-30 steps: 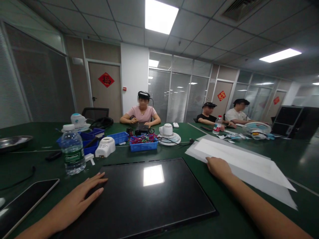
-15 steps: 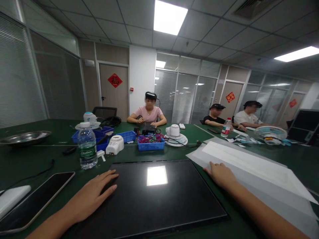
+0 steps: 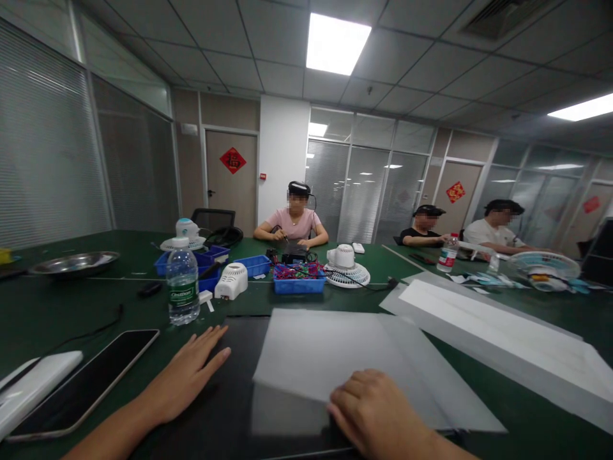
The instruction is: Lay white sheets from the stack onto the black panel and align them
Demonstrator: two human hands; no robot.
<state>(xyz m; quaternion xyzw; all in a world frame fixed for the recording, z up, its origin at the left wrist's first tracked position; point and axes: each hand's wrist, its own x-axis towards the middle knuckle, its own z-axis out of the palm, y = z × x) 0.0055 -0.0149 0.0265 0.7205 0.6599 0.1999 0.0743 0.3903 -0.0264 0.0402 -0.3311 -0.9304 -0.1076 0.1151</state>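
A black flat panel (image 3: 239, 358) lies on the green table in front of me. My left hand (image 3: 184, 374) rests flat at its left edge, fingers spread. A translucent whitish sheet (image 3: 335, 338) covers the right part of the panel and reaches past its right edge. My right hand (image 3: 371, 409) is closed at the near edge of this sheet, its fingers curled over it. More white sheets (image 3: 493, 326) lie in a stack to the right.
Left: a phone (image 3: 90, 383), a white device (image 3: 38, 390), a water bottle (image 3: 182, 284) and a metal tray (image 3: 74, 263). Beyond the panel: a blue bin (image 3: 299, 285) of wires, a white fan (image 3: 342, 265) and a white housing (image 3: 232, 281). People sit across the table.
My right hand has moved left and nearer from the stack, bringing a translucent sheet over the panel's right part. My left hand stays at the panel's left edge. The view has shifted slightly.
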